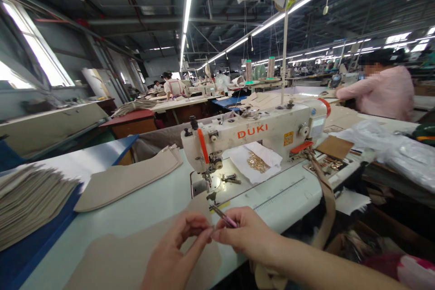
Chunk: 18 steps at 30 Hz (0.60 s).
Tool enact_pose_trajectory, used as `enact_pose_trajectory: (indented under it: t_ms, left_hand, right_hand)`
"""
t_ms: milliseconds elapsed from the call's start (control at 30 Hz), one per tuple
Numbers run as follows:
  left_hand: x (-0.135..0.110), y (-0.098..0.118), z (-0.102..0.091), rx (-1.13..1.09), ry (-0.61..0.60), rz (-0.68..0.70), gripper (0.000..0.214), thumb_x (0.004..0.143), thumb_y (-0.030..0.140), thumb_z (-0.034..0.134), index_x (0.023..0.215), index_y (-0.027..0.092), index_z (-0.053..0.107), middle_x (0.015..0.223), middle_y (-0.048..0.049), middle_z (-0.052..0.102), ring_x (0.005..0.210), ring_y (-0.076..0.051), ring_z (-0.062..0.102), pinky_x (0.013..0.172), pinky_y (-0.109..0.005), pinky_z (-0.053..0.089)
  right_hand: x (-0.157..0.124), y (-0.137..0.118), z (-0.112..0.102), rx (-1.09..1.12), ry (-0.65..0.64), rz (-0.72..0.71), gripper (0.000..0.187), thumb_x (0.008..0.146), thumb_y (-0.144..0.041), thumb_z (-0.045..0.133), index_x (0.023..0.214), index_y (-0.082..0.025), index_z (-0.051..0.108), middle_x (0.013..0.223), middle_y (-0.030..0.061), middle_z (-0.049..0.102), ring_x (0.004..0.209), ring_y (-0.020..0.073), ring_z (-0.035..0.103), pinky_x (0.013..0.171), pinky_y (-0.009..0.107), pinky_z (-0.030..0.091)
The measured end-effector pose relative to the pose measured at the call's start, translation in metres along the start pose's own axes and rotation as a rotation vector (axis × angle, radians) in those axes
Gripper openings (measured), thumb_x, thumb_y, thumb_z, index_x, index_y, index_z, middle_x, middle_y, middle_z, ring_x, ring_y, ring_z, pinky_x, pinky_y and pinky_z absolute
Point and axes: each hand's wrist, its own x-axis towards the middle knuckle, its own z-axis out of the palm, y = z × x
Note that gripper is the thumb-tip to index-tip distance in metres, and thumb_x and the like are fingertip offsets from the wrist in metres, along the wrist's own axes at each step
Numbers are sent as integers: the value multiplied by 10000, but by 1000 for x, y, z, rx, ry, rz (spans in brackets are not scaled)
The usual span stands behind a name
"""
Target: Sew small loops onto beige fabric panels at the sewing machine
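Note:
My left hand (181, 244) is pinched closed, its thumb and finger meeting the fingertips of my right hand. Something tiny sits at that meeting point, too small to make out. My right hand (249, 235) is closed around a slim two-pronged metal tool with a pink grip (228, 219), its points directed up and left. Under both hands a beige flat piece (136, 251) lies on the pale table, its far end near the needle of the white sewing machine (253, 129). Small gold metal pieces (257, 163) lie on white paper (243, 172) beside the machine arm.
Stacked beige pieces (131, 176) lie left of the needle; a thicker stack (34, 204) rests on a blue surface at far left. A beige strap (322, 181) hangs over the right side. Clear plastic (390, 145) lies farther right, near a co-worker in pink (387, 90).

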Motion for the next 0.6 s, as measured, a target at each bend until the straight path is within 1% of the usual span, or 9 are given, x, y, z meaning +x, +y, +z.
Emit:
enact_pose_trajectory:
  t_ms: [67, 167, 267, 333, 400, 500, 600]
  left_hand:
    - [-4, 0, 0, 116, 49, 42, 194, 730, 439, 642, 773, 251, 628, 783, -8, 688, 775, -215, 654, 743, -287, 504]
    - [-9, -3, 0, 241, 98, 148, 160, 754, 433, 634, 759, 274, 643, 781, 10, 693, 754, -201, 660, 704, -249, 499]
    - [-11, -10, -1, 336, 115, 321, 108, 787, 389, 621, 808, 288, 651, 787, 32, 708, 722, -167, 676, 673, -194, 495]
    - [-11, -16, -2, 414, 110, 465, 96, 802, 347, 624, 879, 298, 655, 832, 42, 723, 740, -151, 686, 715, -166, 488]
    - [-10, -22, -3, 493, 107, 581, 127, 813, 314, 626, 936, 301, 655, 873, 43, 731, 768, -144, 691, 770, -151, 476]
    - [-7, -25, -3, 540, 115, 664, 114, 836, 298, 605, 933, 271, 657, 851, 20, 733, 752, -144, 689, 777, -149, 479]
    - [-4, -28, -4, 537, 59, 750, 116, 848, 275, 591, 926, 236, 667, 843, -12, 736, 758, -156, 689, 794, -166, 491]
  right_hand:
    - [4, 2, 1, 37, 21, 49, 114, 676, -219, 652, 635, -164, 561, 402, -109, 344, 384, 40, 255, 409, 219, 153]
    - [4, 2, 0, 113, 12, 73, 126, 630, -171, 650, 587, -168, 532, 368, -117, 338, 350, 30, 232, 395, 222, 132]
    - [1, -2, -4, 191, -5, 105, 120, 590, -163, 638, 575, -174, 520, 345, -116, 341, 329, 35, 230, 384, 229, 115]
    - [-1, -4, -8, 205, 11, 119, 121, 577, -164, 627, 570, -178, 507, 334, -116, 332, 325, 38, 223, 384, 231, 101]
    - [-1, -4, -12, 190, 44, 110, 117, 574, -154, 614, 565, -178, 500, 338, -116, 332, 331, 38, 220, 391, 231, 100]
    - [0, -2, -16, 128, 64, 65, 96, 590, -147, 609, 576, -172, 518, 358, -113, 340, 351, 39, 230, 407, 229, 130]
    - [0, 0, -15, 63, 57, -6, 79, 619, -177, 619, 599, -165, 544, 402, -102, 353, 398, 49, 252, 435, 227, 168]
